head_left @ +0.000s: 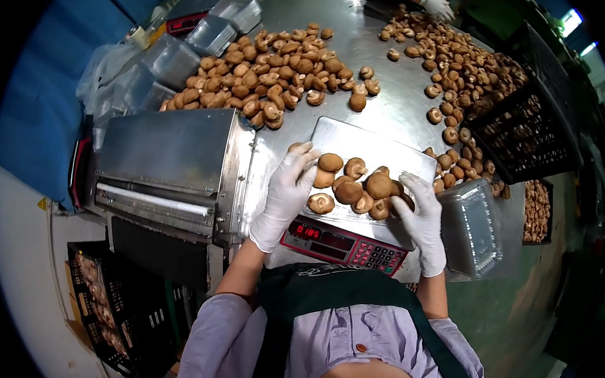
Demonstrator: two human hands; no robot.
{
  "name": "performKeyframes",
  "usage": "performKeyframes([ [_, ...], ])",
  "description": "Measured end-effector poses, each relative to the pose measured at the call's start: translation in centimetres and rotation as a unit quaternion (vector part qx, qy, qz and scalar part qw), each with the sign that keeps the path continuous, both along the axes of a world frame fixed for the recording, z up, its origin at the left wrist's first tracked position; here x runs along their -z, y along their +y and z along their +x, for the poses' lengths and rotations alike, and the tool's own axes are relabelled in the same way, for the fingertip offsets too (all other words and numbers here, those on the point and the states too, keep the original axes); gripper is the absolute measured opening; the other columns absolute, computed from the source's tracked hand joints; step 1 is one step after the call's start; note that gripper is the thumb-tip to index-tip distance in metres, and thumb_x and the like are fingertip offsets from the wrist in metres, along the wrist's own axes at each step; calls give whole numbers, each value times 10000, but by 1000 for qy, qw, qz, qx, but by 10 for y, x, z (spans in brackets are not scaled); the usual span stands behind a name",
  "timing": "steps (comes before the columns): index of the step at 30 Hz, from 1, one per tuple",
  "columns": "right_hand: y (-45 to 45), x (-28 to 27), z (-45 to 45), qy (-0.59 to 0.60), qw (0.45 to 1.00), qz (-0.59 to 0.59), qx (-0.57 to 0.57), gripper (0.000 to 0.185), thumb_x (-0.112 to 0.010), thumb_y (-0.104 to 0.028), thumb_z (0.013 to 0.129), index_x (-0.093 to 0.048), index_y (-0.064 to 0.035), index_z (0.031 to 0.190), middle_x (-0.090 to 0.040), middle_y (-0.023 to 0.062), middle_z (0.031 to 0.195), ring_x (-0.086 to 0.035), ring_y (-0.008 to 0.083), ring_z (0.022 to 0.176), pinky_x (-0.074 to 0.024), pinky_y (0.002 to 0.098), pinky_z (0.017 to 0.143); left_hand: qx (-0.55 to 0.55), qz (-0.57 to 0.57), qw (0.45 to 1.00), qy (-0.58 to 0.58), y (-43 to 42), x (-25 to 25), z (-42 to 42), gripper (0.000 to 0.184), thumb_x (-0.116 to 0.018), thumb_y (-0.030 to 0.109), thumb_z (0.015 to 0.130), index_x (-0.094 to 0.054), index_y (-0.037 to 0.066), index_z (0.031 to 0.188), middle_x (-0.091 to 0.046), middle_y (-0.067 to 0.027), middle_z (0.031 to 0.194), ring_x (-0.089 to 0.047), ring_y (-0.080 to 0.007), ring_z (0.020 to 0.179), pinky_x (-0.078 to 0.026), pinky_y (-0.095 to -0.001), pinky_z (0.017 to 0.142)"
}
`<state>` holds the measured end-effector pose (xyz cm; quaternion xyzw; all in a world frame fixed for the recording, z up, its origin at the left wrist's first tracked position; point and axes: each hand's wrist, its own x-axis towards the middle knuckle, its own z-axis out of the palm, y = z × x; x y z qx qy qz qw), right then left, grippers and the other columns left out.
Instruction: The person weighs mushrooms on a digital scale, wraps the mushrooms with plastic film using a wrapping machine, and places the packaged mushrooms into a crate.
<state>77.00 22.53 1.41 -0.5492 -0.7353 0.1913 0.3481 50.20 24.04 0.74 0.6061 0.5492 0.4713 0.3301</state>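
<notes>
Both my hands wear white gloves and rest at either side of a digital scale's metal pan. Several brown mushrooms lie on the pan, some caps up, some stems up. At the pan's left edge, my left hand has its thumb and fingers apart, close beside the mushrooms; nothing shows in its grip. A single mushroom peeks out behind its fingertips. On the right, my right hand curls its thumb and fingers around a mushroom at the group's edge, partly hidden. The scale's red display reads 0185.
Loose mushrooms are heaped at back left and along the right, beside a tipped black crate. Clear plastic trays stand right of the scale. A metal machine borders the left. A co-worker's gloved hand is at the far end.
</notes>
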Motion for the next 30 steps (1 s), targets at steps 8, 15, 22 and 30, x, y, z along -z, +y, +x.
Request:
performKeyframes([
  [8,-1,4,-11,-44,998,20,-32,528,-754,-179,720,-569,-84,1206,-570,139,1224,-489,324,1171,-412,389,983,112,83,975,172,-3,-13,10,425,-694,122,745,-607,75,1158,-547,-147,1244,-514,-292,1162,-405,-345,983],
  [15,6,11,-20,-57,997,22,-39,513,-755,-175,703,-590,-84,1180,-597,154,1158,-514,319,1138,-424,389,962,162,175,915,326,-12,23,30,597,-770,242,655,-579,119,1208,-560,-73,1223,-440,-298,1227,-294,-489,1033],
  [22,10,1,-10,120,991,-50,32,498,-773,-178,707,-596,-56,1156,-596,144,1130,-553,271,1098,-442,355,948,91,71,991,-70,-15,26,14,576,-629,413,845,-541,-13,1223,-600,-177,1149,-547,-290,1128,-420,-370,969],
  [30,14,11,-30,-80,994,-5,-68,460,-728,-251,742,-591,-105,1157,-571,154,1211,-498,386,1154,-385,431,995,-8,48,985,-167,-9,23,-3,582,-492,419,935,-457,-34,1299,-523,-157,1274,-467,-237,1216,-334,-352,1041],
])
